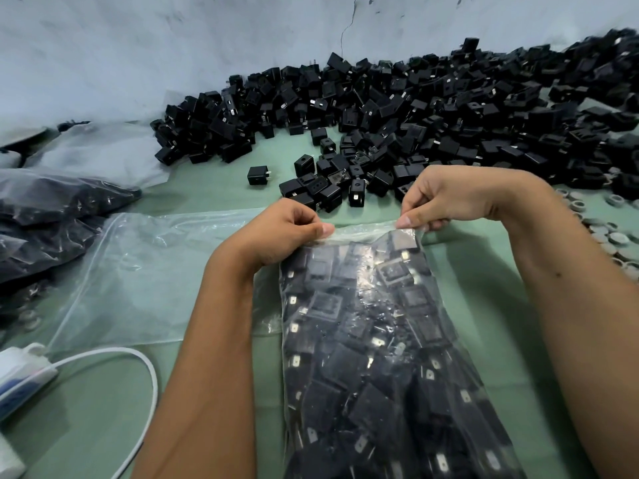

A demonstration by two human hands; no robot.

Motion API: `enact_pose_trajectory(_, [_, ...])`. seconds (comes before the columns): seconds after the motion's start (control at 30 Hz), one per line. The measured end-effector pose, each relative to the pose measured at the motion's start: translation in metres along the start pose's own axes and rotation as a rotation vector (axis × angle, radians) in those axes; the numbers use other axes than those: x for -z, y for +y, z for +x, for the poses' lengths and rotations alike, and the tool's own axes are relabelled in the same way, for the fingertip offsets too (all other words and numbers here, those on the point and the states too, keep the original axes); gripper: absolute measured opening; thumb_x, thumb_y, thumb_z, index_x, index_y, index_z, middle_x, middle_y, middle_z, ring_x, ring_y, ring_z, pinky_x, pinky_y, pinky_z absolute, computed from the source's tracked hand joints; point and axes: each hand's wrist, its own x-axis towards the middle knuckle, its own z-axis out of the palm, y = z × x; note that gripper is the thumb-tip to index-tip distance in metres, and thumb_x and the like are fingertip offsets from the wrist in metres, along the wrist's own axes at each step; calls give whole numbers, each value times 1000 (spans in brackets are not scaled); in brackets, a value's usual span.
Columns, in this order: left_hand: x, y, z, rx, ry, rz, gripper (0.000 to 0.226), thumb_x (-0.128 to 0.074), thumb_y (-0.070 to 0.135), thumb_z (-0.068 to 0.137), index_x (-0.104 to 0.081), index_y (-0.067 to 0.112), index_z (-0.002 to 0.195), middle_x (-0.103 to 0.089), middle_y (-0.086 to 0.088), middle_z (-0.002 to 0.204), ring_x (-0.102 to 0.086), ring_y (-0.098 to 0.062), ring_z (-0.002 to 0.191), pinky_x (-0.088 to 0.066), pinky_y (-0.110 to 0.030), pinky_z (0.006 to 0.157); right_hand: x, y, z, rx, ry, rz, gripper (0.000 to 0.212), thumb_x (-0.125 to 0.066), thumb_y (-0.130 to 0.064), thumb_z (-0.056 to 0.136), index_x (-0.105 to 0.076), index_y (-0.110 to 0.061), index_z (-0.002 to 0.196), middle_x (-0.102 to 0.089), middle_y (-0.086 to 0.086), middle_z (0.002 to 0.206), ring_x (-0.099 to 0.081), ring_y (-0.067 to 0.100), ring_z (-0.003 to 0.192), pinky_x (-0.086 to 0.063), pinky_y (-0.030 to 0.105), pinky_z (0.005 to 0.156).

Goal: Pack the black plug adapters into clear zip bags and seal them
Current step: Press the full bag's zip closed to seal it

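Head view, both hands [363, 219] pinching top of clear zip bag [380, 357], full of black plug adapters [373, 402]

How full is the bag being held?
Full: black adapters pack the bag almost to the top edge, which both hands pinch.

The lower end of the filled zip bag [380, 357] is cut off by the bottom edge. Beside that bag, its left rim is hidden behind the left hand [276, 233]. Far right of the bag, the adapter pile [415, 115] is blurred and cropped.
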Motion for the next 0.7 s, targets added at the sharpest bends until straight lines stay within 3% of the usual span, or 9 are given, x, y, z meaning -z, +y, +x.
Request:
enact_pose_trajectory(0.13, [-7,2,0,10,83,-22,50,-72,40,93,-46,18,57,-37,6,48,-33,-10,40,-35,-15,42,3,2,1,-126,6,-37,45,-74,-58,71,-72,-14,60,-63,1,57,-53,10,49,-47,20,52])
enact_pose_trajectory(0.23, [-13,2,2,31,187,-5,58,-75,46,90,-39,23,50,-31,9,45,-28,-11,39,-36,-16,44,0,2,0,-145,-36,-34,36,-72,-55,73,-77,-22,60,-65,0,58,-54,10,52,-46,21,55])
enact_pose_trajectory(0.43, [-29,-3,3,-46,434,98,65,-67,50,94,-35,21,46,-29,8,44,-25,-14,43,-50,-43,61,-14,3,2,-216,129,-185,49,-75,-55,83,-61,-14,60,-52,-4,52,-44,13,53,-39,27,59])
enact_pose_trajectory(0.57, [-26,-3,-3,-33,637,311,59,-62,46,98,-49,8,55,-48,1,49,-43,-19,49,-41,-33,56,-30,-14,-2,-283,275,-359,63,-72,-63,81,-41,-17,53,-34,-4,51,-35,16,54,-31,29,54])
enact_pose_trajectory(0.7, [-23,16,-30,91,840,549,42,-53,47,102,-53,20,70,-58,2,66,-58,-23,66,-41,-32,60,-48,-24,-22,-390,436,-391,68,-57,-69,90,-37,-16,52,-37,-1,51,-38,16,47,-33,29,50])
